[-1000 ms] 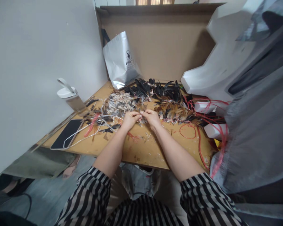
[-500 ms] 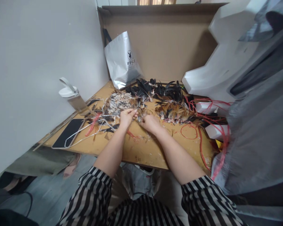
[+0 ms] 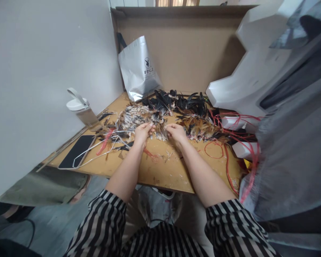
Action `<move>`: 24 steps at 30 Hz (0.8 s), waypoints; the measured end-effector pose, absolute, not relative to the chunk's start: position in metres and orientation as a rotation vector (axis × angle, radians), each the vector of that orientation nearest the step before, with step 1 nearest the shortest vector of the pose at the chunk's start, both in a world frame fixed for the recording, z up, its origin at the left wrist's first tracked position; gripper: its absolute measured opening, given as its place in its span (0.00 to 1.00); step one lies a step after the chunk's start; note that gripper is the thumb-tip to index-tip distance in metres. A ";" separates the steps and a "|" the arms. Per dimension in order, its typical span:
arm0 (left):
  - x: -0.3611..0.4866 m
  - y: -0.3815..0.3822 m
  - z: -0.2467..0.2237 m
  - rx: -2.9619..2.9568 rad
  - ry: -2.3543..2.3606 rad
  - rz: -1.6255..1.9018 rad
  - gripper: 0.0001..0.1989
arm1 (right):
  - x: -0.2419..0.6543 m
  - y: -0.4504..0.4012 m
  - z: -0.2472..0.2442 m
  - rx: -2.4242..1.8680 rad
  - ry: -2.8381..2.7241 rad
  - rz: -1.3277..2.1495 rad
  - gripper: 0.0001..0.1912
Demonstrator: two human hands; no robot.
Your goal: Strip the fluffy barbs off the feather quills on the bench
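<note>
My left hand (image 3: 143, 134) is closed in a pinch at the front of the feather pile, with small brown feathers (image 3: 159, 129) at its fingertips. Just to the right, my right hand (image 3: 177, 133) has thumb and forefinger pressed together; whatever lies between them is too small to make out. Pale speckled feathers (image 3: 133, 116) are heaped behind my left hand. Long black feathers (image 3: 187, 102) spread along the back of the table, and a row of orange-brown feathers (image 3: 200, 126) lies to the right of my right hand.
A phone (image 3: 76, 151), white cord and lidded bottle (image 3: 87, 115) are at the left. A silver bag (image 3: 139, 71) leans at the back. Red string (image 3: 227, 164) and white blocks (image 3: 246, 149) lie right, beside grey cloth (image 3: 291, 150). Feather scraps litter the wooden table (image 3: 160, 173).
My right hand has moved up and slightly right, away from the front of the small feathers. My left hand has shifted only slightly to the left.
</note>
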State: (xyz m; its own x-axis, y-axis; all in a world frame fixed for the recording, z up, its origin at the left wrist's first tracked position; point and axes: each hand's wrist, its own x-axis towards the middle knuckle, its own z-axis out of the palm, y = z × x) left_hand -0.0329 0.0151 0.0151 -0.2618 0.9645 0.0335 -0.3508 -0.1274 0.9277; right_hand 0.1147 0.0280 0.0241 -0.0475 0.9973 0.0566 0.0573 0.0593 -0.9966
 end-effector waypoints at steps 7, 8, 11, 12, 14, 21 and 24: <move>-0.025 0.010 0.011 0.831 0.919 1.312 0.11 | 0.105 0.022 0.022 -0.976 -1.127 1.311 0.14; -0.024 0.010 0.010 0.824 0.911 1.298 0.10 | 0.104 0.021 0.022 -0.963 -1.136 1.298 0.14; -0.024 0.009 0.010 0.799 0.885 1.279 0.08 | 0.100 0.016 0.023 -0.937 -1.134 1.299 0.14; -0.024 0.009 0.010 0.792 0.874 1.275 0.07 | 0.099 0.015 0.023 -0.928 -1.124 1.307 0.14; -0.024 0.009 0.011 0.782 0.848 1.265 0.06 | 0.098 0.015 0.022 -0.911 -1.101 1.316 0.14; -0.026 0.010 0.010 0.826 0.817 1.216 0.07 | 0.097 0.018 0.017 -0.902 -1.118 1.248 0.14; -0.026 0.009 0.011 0.900 0.879 1.235 0.08 | 0.100 0.019 0.017 -0.935 -1.135 1.239 0.14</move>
State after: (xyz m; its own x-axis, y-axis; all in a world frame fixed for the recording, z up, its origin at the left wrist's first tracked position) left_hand -0.0255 0.0088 0.0110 0.1193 0.9908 -0.0637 -0.3847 0.1053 0.9170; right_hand 0.0999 0.0192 0.0170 -0.0268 0.9908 0.1324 -0.2190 0.1234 -0.9679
